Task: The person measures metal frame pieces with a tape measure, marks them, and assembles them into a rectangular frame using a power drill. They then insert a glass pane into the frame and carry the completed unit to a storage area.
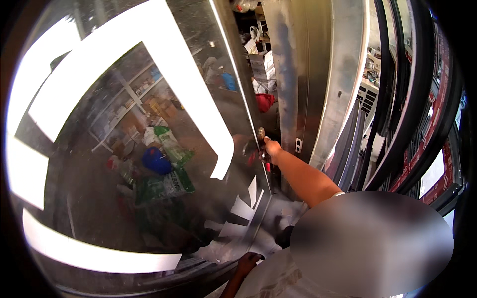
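Note:
My right arm reaches forward to the upright edge of a large, dark, glossy door panel (pixel 213 149). There, my right hand (pixel 271 148) is closed around what looks like a door handle (pixel 262 133); the fingers hide most of it. The hand is mirrored faintly in the panel. Low in front of my pale clothing, my left hand (pixel 247 263) is in shadow with its fingers curled. Whatever it may hold is hidden. Torn white sheets (pixel 238 211) lie or cling near the panel's lower corner.
Beside the door stands a metal frame post (pixel 283 74). Through the gap appear a white carton (pixel 263 64) and a red cloth-like thing (pixel 265 102). Long framed sections with black edging (pixel 397 124) stand at the right. A blurred patch covers the lower right.

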### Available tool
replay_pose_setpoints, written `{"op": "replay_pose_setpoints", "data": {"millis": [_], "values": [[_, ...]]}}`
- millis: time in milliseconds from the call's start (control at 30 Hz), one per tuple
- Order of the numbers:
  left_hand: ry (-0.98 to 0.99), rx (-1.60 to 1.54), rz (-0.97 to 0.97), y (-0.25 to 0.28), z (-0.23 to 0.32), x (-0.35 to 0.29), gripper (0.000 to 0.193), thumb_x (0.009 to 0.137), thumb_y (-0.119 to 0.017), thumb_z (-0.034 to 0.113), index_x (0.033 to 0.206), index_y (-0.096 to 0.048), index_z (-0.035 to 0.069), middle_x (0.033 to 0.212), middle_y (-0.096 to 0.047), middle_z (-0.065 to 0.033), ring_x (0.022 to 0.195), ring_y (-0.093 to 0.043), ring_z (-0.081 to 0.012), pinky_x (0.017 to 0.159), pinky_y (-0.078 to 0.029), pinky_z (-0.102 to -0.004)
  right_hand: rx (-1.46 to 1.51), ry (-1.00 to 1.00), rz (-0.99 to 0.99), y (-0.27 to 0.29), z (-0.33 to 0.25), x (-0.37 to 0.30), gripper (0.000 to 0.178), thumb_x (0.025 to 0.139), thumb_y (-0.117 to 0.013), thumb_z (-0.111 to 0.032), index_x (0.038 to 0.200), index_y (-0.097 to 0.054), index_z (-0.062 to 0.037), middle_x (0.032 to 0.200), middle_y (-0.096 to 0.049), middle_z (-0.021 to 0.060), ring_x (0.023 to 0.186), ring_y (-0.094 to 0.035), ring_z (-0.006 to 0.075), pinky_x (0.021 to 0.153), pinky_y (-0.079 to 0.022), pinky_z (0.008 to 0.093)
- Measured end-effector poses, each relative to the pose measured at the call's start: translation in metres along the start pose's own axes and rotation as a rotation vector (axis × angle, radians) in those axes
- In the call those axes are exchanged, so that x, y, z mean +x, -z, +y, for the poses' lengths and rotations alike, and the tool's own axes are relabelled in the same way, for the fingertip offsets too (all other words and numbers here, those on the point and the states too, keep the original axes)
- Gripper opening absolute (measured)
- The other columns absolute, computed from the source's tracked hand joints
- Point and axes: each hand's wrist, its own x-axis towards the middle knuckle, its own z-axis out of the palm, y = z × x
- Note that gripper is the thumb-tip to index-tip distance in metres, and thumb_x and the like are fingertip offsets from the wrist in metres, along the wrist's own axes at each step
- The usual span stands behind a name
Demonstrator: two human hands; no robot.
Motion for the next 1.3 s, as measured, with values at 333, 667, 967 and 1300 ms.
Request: {"op": "replay_pose_setpoints", "data": {"millis": [333, 667, 967, 1300], "values": [[-0.387, 0.058, 0.524, 0.036, 0.209, 0.134, 0.041, 0.093, -0.077, 0.024, 0.122, -0.063, -0.001, 0.102, -0.070, -0.0126, 0.085, -0.066, -0.0192, 0.077, -0.054, -0.0337, -0.315, 0.391, 0.067, -0.011, 0.087, 0.102, 0.047, 0.103, -0.058, -0.045, 0.095, -0.074, -0.0012, 0.079, -0.072, 0.0191, 0.076, -0.072, 0.0323, 0.072, -0.054, 0.0451], [-0.585, 0.486, 1.134, 0.090, 0.278, 0.310, 0.066, 0.082, -0.078, 0.017, 0.140, -0.053, 0.001, 0.120, -0.062, -0.0243, 0.110, -0.060, -0.0460, 0.094, -0.050, -0.0551, -0.573, 0.180, -0.409, -0.003, 0.120, 0.265, 0.033, 0.102, -0.062, -0.034, 0.095, -0.069, -0.0023, 0.084, -0.067, 0.0151, 0.073, -0.064, 0.0268, 0.066, -0.048, 0.0426], [0.114, 0.591, 1.198, 0.325, 0.231, 0.296, 0.035, 0.086, -0.074, 0.032, 0.118, -0.068, 0.020, 0.125, -0.068, -0.0141, 0.104, -0.070, -0.0407, 0.088, -0.057, -0.0536, -0.269, -0.157, -0.330, -0.045, 0.091, 0.347, 0.032, 0.099, -0.066, -0.024, 0.073, -0.053, -0.0100, 0.067, -0.055, 0.0066, 0.053, -0.053, 0.0201, 0.048, -0.040, 0.0383], [0.585, 0.432, 1.139, 0.398, 0.236, 0.267, 0.076, 0.089, -0.062, 0.055, 0.135, -0.048, -0.004, 0.097, -0.073, -0.0306, 0.087, -0.074, -0.0465, 0.077, -0.060, -0.0556, -0.332, 0.073, -0.291, -0.128, -0.063, 0.479, 0.019, 0.101, -0.064, -0.025, 0.091, -0.063, -0.0087, 0.073, -0.060, 0.0063, 0.057, -0.056, 0.0185, 0.051, -0.045, 0.0345]]}}
